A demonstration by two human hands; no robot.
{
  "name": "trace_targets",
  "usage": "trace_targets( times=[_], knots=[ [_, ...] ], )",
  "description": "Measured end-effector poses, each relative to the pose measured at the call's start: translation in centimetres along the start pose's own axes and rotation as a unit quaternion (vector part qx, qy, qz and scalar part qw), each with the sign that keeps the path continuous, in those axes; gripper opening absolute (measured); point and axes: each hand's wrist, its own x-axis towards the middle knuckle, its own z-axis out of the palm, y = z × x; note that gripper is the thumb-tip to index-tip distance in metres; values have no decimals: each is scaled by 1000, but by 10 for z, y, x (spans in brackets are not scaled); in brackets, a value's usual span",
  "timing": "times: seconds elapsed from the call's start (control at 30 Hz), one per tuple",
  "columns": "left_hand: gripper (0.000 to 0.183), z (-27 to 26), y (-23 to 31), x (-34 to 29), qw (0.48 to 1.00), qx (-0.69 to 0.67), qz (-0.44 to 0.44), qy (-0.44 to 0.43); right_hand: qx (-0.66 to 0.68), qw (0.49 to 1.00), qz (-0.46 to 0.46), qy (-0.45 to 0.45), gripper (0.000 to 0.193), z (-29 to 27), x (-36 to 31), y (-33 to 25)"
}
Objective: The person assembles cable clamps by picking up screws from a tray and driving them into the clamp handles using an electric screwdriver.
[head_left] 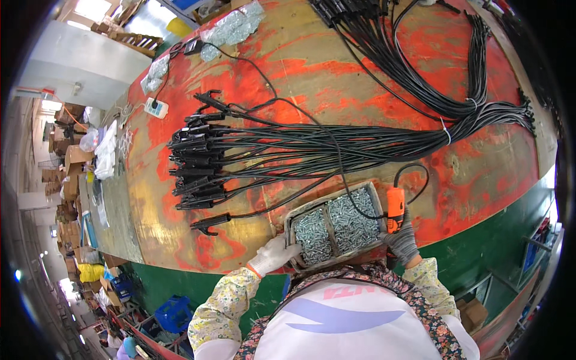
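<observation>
A worn, two-compartment tray (329, 262) full of small silver screws (355, 223) lies at the table's near edge, in front of my body. My left hand (274, 254), in a white glove, grips the tray's left rim. At the tray's right side my right hand (402, 243), in a grey glove, is closed around the lower part of an orange electric screwdriver (395, 209) and rests against the rim. Its black cord loops upward from the top. Beyond the tray lies a long bundle of black cables (360, 143) with black clamp-like ends (198, 159) at the left.
One clamp-ended cable (211, 224) lies apart, near the tray. More cables (414, 66) lie at the far right. A white power strip (156, 108) and clear plastic bags (234, 27) are at the far left. A blue crate (174, 313) stands below the table's left side.
</observation>
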Motion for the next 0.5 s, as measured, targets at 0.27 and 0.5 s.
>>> trace_targets(
  times=[0.27, 0.5],
  knots=[
    [40, -45, 46, 30, 984, -108, 126, -66, -69, 996, -30, 39, 91, -36, 30, -90],
    [42, -150, 117, 119, 987, 10, 161, 1, -93, 992, -41, 76, 81, -15, 134, -173]
  ],
)
